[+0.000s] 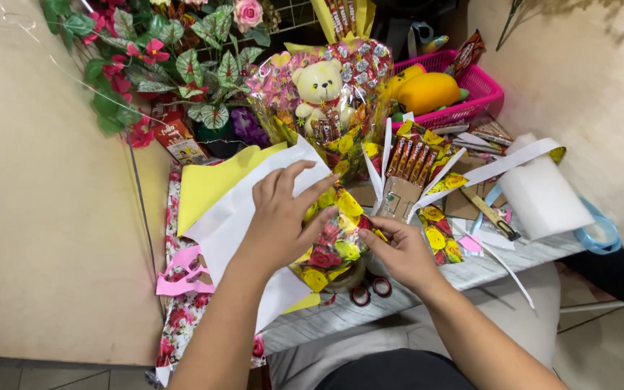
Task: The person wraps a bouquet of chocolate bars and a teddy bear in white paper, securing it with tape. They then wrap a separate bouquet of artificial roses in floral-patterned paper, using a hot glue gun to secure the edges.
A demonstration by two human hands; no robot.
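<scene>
A: What are the hands doing, centre of the frame?

B: The left hand (281, 220) lies flat, fingers spread, across the top of a bundle wrapped in yellow rose-print cellophane (334, 245). It looks placed to press the wrap down so it stays folded. The right hand (399, 249) is pinched on the wrap's right edge, thumb and fingers closed on it, seemingly to pull it snug.

A: So both are on the same thing?

B: Yes, close together with the bundle between them. It sits at the near edge of the surface (399, 285), on a white sheet (232, 217) with a yellow sheet (211, 180) beneath.

A: Anything under the bundle?

B: The red handles of scissors (370, 290) show just below it, within easy reach of the right hand.

A: And around it?

B: Behind, upper centre, stands a bouquet with a teddy bear (318, 87) and snack bars under clear film. To its left, artificial flowers (175, 50) fill the upper left. A pink basket (474, 90) holding a yellow toy sits upper right. At right lie a white foam roll (547, 195), white ribbon (471, 177) and a blue ribbon spool (601, 235). A pink paper cut-out (182, 274) lies lower left on floral paper (182, 314).

A: Is the wrap taped shut?

B: That cannot be told; the hands cover the seam.
</scene>
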